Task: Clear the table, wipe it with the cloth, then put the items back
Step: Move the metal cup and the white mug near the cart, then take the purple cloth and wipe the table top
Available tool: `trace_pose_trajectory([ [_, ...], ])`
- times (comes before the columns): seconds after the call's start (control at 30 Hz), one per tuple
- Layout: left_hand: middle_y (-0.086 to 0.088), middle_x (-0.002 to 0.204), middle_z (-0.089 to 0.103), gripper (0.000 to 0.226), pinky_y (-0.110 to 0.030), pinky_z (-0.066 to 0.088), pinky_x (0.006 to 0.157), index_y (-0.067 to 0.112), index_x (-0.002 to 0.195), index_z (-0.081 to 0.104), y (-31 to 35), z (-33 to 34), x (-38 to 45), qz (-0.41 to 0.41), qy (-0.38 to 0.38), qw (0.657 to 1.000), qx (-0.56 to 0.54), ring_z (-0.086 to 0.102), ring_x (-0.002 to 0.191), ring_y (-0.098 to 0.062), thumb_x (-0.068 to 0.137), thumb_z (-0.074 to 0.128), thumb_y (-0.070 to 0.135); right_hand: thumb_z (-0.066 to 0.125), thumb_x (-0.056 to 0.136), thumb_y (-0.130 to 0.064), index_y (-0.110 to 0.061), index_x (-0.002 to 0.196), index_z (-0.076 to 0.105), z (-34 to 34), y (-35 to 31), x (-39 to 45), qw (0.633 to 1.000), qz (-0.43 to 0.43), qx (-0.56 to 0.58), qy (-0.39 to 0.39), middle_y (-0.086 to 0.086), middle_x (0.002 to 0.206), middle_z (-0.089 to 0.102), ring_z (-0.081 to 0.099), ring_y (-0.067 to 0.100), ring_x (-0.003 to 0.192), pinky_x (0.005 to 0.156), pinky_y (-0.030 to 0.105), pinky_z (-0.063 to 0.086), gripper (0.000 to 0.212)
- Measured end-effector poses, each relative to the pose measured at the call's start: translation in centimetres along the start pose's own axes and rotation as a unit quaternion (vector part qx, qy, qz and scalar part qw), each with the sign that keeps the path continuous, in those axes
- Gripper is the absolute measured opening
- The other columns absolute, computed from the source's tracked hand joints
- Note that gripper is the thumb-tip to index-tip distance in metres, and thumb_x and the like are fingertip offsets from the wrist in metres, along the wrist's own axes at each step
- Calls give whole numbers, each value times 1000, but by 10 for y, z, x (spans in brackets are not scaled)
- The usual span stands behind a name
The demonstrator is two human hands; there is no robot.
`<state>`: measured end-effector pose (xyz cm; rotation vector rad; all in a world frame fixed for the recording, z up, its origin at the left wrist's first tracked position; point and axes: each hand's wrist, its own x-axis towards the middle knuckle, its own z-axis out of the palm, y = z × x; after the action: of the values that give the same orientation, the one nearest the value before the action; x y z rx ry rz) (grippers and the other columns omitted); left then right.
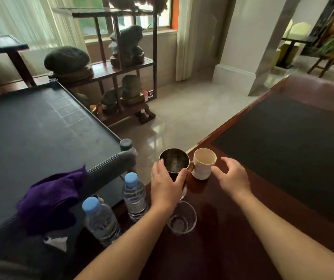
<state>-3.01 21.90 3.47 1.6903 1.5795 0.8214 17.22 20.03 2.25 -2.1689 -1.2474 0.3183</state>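
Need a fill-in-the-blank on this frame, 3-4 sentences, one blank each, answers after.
1. The left hand grips the ____ cup.
2. The right hand hovers open beside the ____ cup.
3. The cloth draped on the cart is ____ in colour.
4. The two water bottles have ____ caps.

Missing words: metal; white; purple; blue

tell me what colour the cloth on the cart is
Purple; the cloth shows in the head view, draped over the cart's near edge.
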Motion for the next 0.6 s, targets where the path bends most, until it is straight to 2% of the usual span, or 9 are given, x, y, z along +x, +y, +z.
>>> trace_pose_trajectory([
  [0.07, -9, 153, 34, 74, -37, 28, 115, 11, 148, 28, 14, -10, -11, 29, 2, 998, 56, 29, 141, -22, 92, 52, 53, 57, 91, -48, -17, 136, 56, -16, -12, -11, 996, -62, -67, 3, 5, 143, 54, 45, 27, 132, 102, 41, 42, 55],
  [0.17, -6, 139, 50, 59, -36, 37, 104, 13, 139, 43, 35, -29, -31, 98, 2, 984, 147, 43, 129, -23, 95, 46, 53, 52, 93, -51, -19, 140, 53, -37, -30, -29, 982, -119, -146, -14, 5, 149, 48, 38, 26, 138, 109, 41, 36, 57],
  [0.3, -3, 130, 57, 55, -40, 43, 94, 18, 127, 53, 54, -64, -59, 166, 27, 937, 306, 47, 123, -24, 93, 40, 60, 51, 93, -52, -21, 144, 47, -62, -54, -59, 969, -166, -180, -24, 5, 154, 42, 33, 27, 142, 115, 42, 28, 60],
  [0.47, -3, 132, 55, 53, -43, 39, 98, 20, 123, 54, 54, -113, -88, 169, 73, 900, 395, 44, 128, -26, 92, 40, 61, 50, 93, -51, -21, 141, 49, -79, -83, -92, 958, -213, -191, -25, 5, 151, 44, 35, 27, 140, 115, 43, 28, 57],
  [0.6, -3, 137, 52, 56, -43, 37, 101, 20, 129, 52, 36, -148, -104, 145, 96, 892, 417, 41, 131, -25, 92, 39, 61, 51, 92, -48, -20, 139, 51, -77, -110, -112, 950, -246, -187, -37, 7, 148, 47, 39, 27, 136, 113, 42, 31, 54],
])
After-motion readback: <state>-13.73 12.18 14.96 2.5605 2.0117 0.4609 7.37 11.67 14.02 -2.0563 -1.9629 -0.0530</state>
